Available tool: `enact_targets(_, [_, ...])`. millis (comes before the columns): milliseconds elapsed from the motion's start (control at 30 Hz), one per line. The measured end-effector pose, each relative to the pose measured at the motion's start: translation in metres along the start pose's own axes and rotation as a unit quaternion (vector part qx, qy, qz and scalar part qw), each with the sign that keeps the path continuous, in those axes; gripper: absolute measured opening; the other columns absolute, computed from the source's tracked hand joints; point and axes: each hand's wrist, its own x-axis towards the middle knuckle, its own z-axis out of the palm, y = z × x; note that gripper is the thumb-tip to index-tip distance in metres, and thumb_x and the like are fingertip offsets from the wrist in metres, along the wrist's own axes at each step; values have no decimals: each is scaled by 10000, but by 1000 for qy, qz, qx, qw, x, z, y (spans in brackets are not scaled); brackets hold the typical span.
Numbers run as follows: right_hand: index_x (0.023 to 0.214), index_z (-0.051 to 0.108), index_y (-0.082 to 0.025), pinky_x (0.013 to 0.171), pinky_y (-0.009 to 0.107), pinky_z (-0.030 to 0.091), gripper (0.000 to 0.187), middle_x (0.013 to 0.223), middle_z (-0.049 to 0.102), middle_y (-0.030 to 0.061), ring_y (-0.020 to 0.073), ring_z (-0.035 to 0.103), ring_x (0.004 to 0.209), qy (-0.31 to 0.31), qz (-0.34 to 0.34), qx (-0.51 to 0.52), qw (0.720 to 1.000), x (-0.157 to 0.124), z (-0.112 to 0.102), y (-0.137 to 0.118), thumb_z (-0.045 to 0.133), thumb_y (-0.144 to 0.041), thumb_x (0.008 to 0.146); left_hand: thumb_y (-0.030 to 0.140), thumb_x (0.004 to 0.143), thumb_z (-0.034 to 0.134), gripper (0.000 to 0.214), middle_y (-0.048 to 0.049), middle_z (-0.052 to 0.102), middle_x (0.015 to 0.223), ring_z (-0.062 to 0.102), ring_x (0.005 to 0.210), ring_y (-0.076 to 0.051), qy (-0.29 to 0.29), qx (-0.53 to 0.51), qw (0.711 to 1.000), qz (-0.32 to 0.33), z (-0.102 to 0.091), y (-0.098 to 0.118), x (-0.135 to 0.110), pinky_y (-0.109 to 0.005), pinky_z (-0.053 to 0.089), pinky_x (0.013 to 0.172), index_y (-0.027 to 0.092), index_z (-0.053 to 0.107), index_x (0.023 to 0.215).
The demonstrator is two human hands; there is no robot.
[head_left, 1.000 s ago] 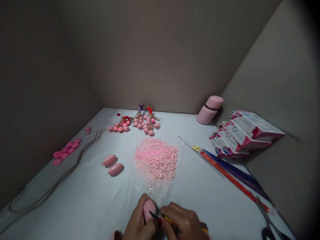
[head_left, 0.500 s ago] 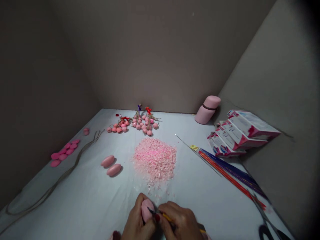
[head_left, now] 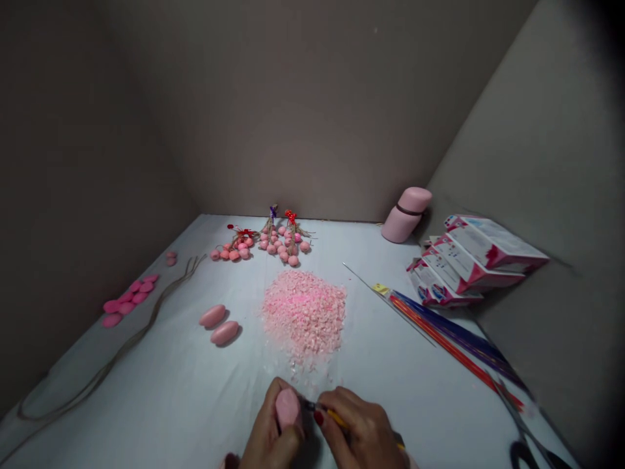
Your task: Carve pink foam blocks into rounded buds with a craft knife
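Observation:
At the bottom centre my left hand [head_left: 271, 433] is closed around a pink soap bar [head_left: 287, 409], holding it upright above the table. My right hand [head_left: 361, 433] is closed on a small knife with a yellow handle [head_left: 336, 419], its dark blade tip touching the right side of the soap. Just beyond my hands lies a heap of pink soap shavings [head_left: 305, 311], with loose flakes scattered toward me.
Two pink soap bars [head_left: 219, 324] lie left of the heap. Carved pink bunches tied with twine [head_left: 266, 242] sit at the back. Pink discs [head_left: 127, 300] and long twine [head_left: 117, 355] lie left. A pink bottle [head_left: 406, 214], soap boxes [head_left: 471, 260], coloured sticks [head_left: 454, 344] and scissors [head_left: 530, 449] lie right.
The knife blade has slid from the face of the soap to its right side. Both hands stay in place; the view shifted slightly.

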Motion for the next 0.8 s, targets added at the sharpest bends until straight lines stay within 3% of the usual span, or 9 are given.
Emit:
enact_targets(167, [800, 590, -215, 515, 202, 376, 209, 662, 588, 2, 126, 565, 563, -33, -56, -12, 998, -2, 4, 3, 427, -292, 906, 557, 794, 456, 359, 62, 331, 621, 284, 594, -120, -8, -55, 998, -16, 1, 6, 0, -274, 275, 572, 216, 404, 693])
enact_targets(367, [815, 601, -214, 520, 204, 389, 205, 677, 592, 7, 132, 571, 577, -37, -37, -3, 999, 0, 5, 1, 424, -279, 897, 437, 750, 547, 270, 71, 329, 607, 261, 582, -112, -42, -107, 992, -49, 0, 7, 2, -269, 241, 556, 219, 401, 689])
enact_targets(533, [811, 590, -215, 553, 216, 399, 221, 701, 606, 14, 143, 588, 623, -30, -11, -2, 999, 1, 4, -1, 395, -265, 903, 465, 731, 572, 303, 75, 298, 584, 249, 558, -110, -44, -106, 993, -37, 4, 1, 1, -278, 220, 545, 227, 396, 664])
enact_targets(667, [796, 572, -212, 590, 223, 406, 251, 720, 604, 25, 151, 587, 670, 5, 31, 22, 999, 4, 0, -3, 372, -281, 931, 390, 670, 660, 297, 80, 307, 546, 276, 530, -108, -47, -106, 992, -49, 4, -3, 1, -282, 234, 541, 231, 411, 641])
enact_targets(800, [810, 566, -212, 576, 226, 401, 233, 726, 599, 22, 148, 578, 656, 2, 19, 27, 999, 3, 0, -1, 380, -282, 932, 437, 691, 644, 300, 74, 339, 576, 308, 551, -109, -44, -117, 990, -60, 0, -6, 2, -278, 272, 564, 229, 429, 671])
